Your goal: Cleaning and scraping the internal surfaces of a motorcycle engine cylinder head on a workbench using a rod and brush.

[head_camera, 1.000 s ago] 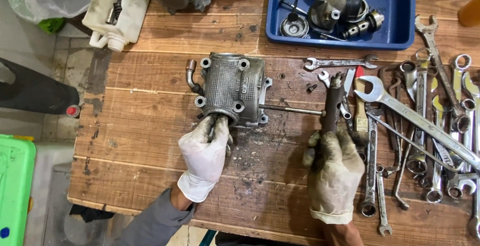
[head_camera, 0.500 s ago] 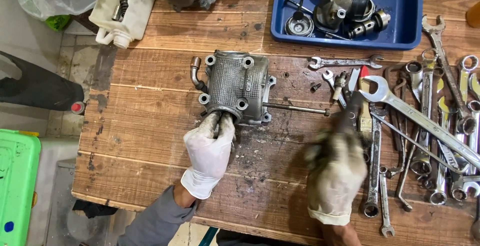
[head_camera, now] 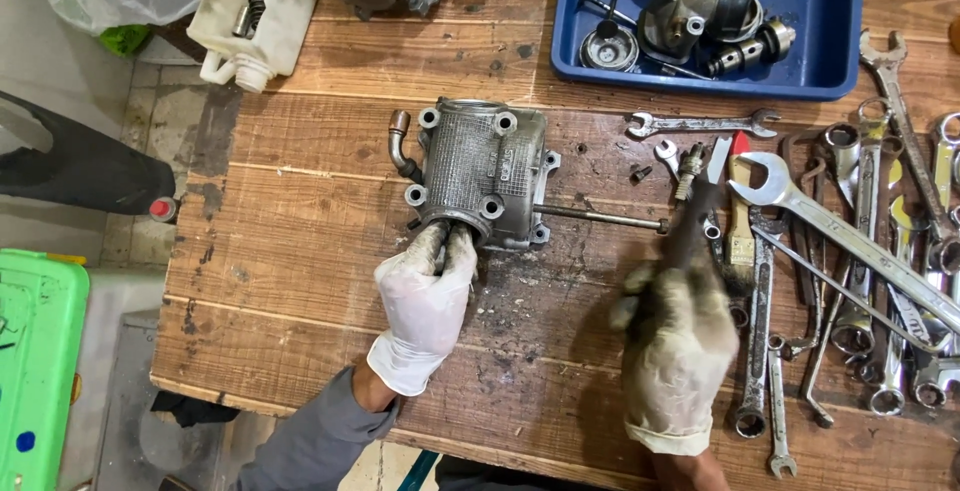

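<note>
Matt cast-metal engine block (head_camera: 480, 173) on a rough, stained wooden bench (head_camera: 300, 251); glossy steel spanners (head_camera: 850, 241); smooth, possibly latex gloves (head_camera: 425, 311).

I see my left hand (head_camera: 425, 306) in a white glove with a grey sleeve, my right hand (head_camera: 677, 351) in a grimy, oil-stained glove.
</note>
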